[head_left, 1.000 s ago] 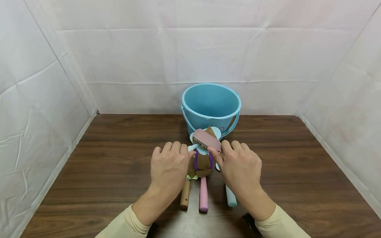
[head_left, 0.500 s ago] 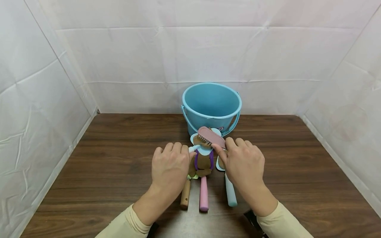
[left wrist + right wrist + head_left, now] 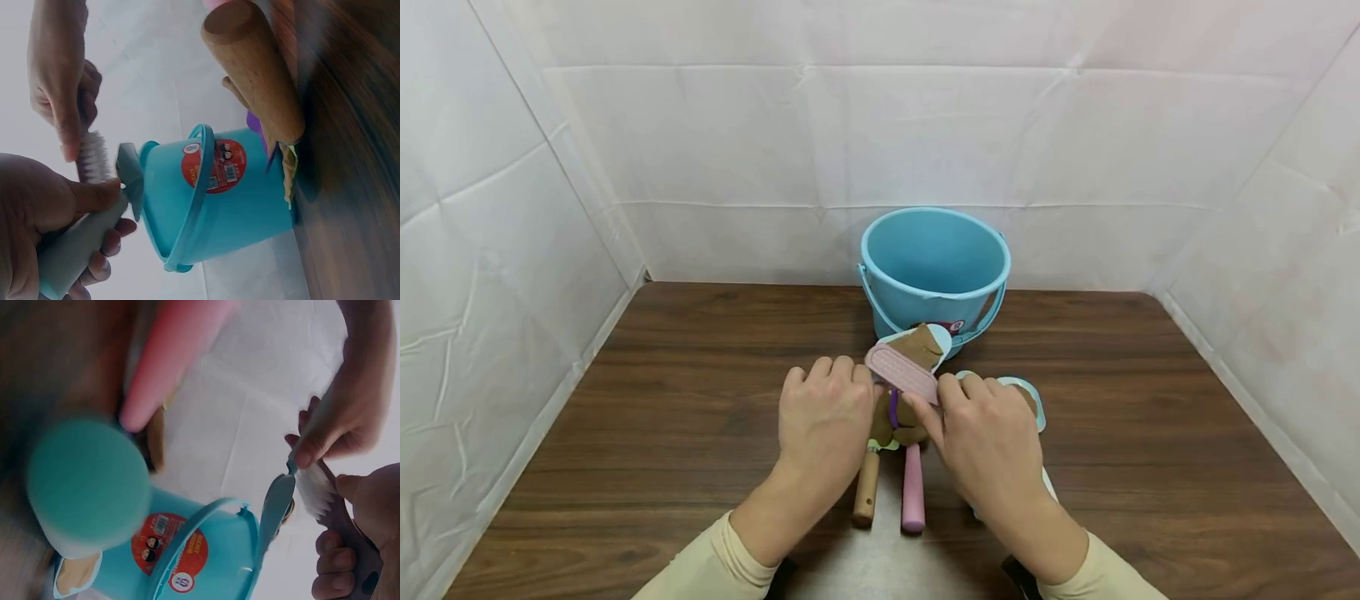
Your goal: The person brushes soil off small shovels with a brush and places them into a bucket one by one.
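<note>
The left hand (image 3: pixel 826 408) grips the light blue handle (image 3: pixel 84 250) of a garden trowel, thumb pressed along it. Brown clay-like dirt (image 3: pixel 917 343) coats the trowel's light blue blade (image 3: pixel 942 335), which is raised in front of the bucket. In the right hand (image 3: pixel 992 433) is a pink scrubbing brush (image 3: pixel 901 371); its white bristles (image 3: pixel 314 490) face the trowel near the left thumb. Whether the bristles touch the blade, I cannot tell. Below the hands lie tools with a wooden handle (image 3: pixel 866 492) and a pink handle (image 3: pixel 913 492), their heads brown with dirt.
A light blue bucket (image 3: pixel 898 307) with a swing handle stands at the back of the wooden table (image 3: pixel 737 333). Another dirt-covered light blue tool (image 3: pixel 1037 408) lies partly hidden beyond the right hand. White sheeting (image 3: pixel 760 142) encloses the back and sides.
The right hand has shifted the brush slightly right, then left and nearer along the trowel. The trowel's blade has turned, showing more dirt. The left hand has barely moved.
</note>
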`<state>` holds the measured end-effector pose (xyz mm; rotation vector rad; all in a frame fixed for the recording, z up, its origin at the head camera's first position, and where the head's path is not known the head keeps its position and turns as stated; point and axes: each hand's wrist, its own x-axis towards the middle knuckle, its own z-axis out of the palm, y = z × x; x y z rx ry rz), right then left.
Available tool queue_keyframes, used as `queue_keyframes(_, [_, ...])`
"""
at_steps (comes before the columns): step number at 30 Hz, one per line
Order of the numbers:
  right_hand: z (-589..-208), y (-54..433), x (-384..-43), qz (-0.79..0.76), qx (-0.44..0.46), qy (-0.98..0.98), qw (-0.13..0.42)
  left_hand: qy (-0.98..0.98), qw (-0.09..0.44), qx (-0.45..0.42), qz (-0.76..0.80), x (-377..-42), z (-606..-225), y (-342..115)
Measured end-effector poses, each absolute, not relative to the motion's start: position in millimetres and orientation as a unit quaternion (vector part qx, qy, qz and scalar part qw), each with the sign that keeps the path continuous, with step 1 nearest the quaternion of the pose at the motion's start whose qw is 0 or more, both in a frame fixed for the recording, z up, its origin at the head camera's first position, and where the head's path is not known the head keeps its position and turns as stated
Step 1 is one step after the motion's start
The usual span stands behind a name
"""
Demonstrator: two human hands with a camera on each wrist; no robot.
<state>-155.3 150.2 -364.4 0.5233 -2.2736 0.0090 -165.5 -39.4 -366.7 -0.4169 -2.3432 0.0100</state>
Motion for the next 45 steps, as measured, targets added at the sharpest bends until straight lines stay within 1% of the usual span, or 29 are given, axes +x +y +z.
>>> queue_keyframes(5, [-368.2,147.1,-154.7,-0.013,0.183,-0.897,0.402,-0.911,0.379,-0.163,-0.003,-164.3,-366.1,-37.0])
queue_keyframes(8, [-368.3,150.5,-157.4,-0.016,0.171,-0.902,0.396,-0.909,0.384,-0.162,-0.008,-164.0,-366.3,-36.5])
queue_keyframes(16, [-368.1,163.9,-169.1,0.000,0.148,-0.908,0.393,-0.911,0.377,-0.164,-0.017,-163.0,-369.1,-36.6])
queue_keyframes(23, [-360.9,175.5,-174.4,0.006,0.118,-0.918,0.379,-0.911,0.381,-0.157,-0.013,-161.8,-368.0,-36.0])
queue_keyframes(27, [-358.1,166.4,-163.0,0.018,0.140,-0.915,0.378,-0.912,0.378,-0.157,-0.010,-161.1,-366.5,-36.6])
queue_keyframes(30, [-360.7,154.3,-152.4,0.000,0.175,-0.908,0.381,-0.912,0.378,-0.160,-0.006,-160.8,-366.0,-36.1])
queue_keyframes(32, [-362.9,148.1,-148.7,-0.015,0.183,-0.904,0.386,-0.912,0.378,-0.162,-0.004,-160.4,-366.0,-35.6])
queue_keyframes(38, [-364.6,146.8,-150.4,-0.027,0.154,-0.903,0.400,-0.913,0.374,-0.164,-0.007,-160.3,-366.2,-34.1])
queue_keyframes(45, [-365.8,151.9,-156.9,-0.032,0.141,-0.921,0.363,-0.916,0.367,-0.159,0.002,-160.2,-368.4,-36.1])
